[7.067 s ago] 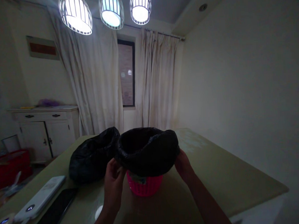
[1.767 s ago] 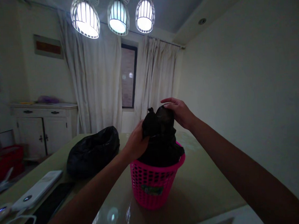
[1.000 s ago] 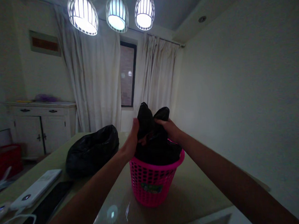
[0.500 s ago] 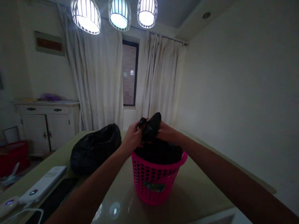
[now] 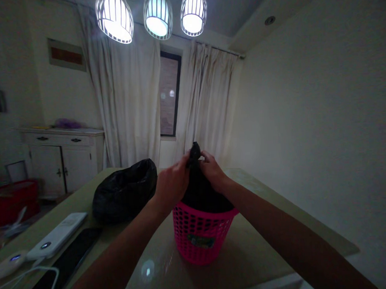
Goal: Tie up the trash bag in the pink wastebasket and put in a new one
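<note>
A pink plastic basket (image 5: pixel 202 230) with round holes and a label stands upright on the table. Inside it sits a black garbage bag (image 5: pixel 203 193), its gathered top pulled up above the rim. My left hand (image 5: pixel 174 178) is closed around the left side of that gathered top. From the right, my right hand (image 5: pixel 213 169) grips the same bunched plastic, close to the left one. Both hands are above the rim, and some fingertips are hidden behind the bag. A second black garbage bag (image 5: pixel 122 193), puffed out and with an open mouth, rests left of the basket.
On the left of the pale green table (image 5: pixel 262 240) lie a black phone (image 5: pixel 68 259), a white power strip-like device (image 5: pixel 58 235), a small rounded white device (image 5: pixel 10 264) and a white cable (image 5: pixel 54 277). A white cabinet (image 5: pixel 77 157) stands behind, near curtains.
The bag's top, earlier spread wide and leaning right, is now drawn into a narrow upright bunch. My hands have closed in on it. The view has shifted slightly.
</note>
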A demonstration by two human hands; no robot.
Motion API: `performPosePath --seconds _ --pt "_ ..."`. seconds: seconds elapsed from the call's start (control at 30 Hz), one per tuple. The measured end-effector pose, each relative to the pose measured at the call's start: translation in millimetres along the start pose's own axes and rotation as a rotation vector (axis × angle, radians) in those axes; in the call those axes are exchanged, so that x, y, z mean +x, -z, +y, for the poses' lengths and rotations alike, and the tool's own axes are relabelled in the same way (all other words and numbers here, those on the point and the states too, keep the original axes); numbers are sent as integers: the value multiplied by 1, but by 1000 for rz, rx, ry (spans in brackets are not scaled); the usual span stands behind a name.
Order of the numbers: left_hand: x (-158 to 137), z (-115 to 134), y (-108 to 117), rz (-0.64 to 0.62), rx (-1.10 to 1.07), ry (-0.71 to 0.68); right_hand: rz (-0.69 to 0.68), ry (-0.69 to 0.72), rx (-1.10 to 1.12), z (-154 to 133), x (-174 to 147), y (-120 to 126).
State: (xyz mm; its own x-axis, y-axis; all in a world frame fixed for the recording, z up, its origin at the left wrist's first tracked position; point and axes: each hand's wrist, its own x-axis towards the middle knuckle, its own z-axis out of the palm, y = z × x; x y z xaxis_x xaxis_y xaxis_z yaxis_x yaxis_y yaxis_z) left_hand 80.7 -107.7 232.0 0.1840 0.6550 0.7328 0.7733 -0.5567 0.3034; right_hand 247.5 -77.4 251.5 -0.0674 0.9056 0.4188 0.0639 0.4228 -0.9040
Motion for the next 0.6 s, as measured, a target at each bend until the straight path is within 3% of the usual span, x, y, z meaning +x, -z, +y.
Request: performPosePath --seconds 0.1,0.23,0.3,0.4,0.5,0.53,0.6 --pt "-6 -6 1 -29 183 -174 -4 45 -90 -2 1 0" --pt "-6 -19 -5 34 267 -330 -145 255 -476 -12 1 6" --pt "-5 -26 -8 93 268 -405 -189 295 -604 -15 1 10" --pt "-4 -35 -9 181 219 -617 -341 90 -561 -13 2 15" --pt "-5 -36 -5 148 130 -788 -453 -121 -452 -9 2 20" --pt "-5 -34 -3 117 104 -762 -456 -153 -394 -9 1 21" --pt "-4 -28 2 43 66 -581 -409 -202 -222 -12 -2 22"
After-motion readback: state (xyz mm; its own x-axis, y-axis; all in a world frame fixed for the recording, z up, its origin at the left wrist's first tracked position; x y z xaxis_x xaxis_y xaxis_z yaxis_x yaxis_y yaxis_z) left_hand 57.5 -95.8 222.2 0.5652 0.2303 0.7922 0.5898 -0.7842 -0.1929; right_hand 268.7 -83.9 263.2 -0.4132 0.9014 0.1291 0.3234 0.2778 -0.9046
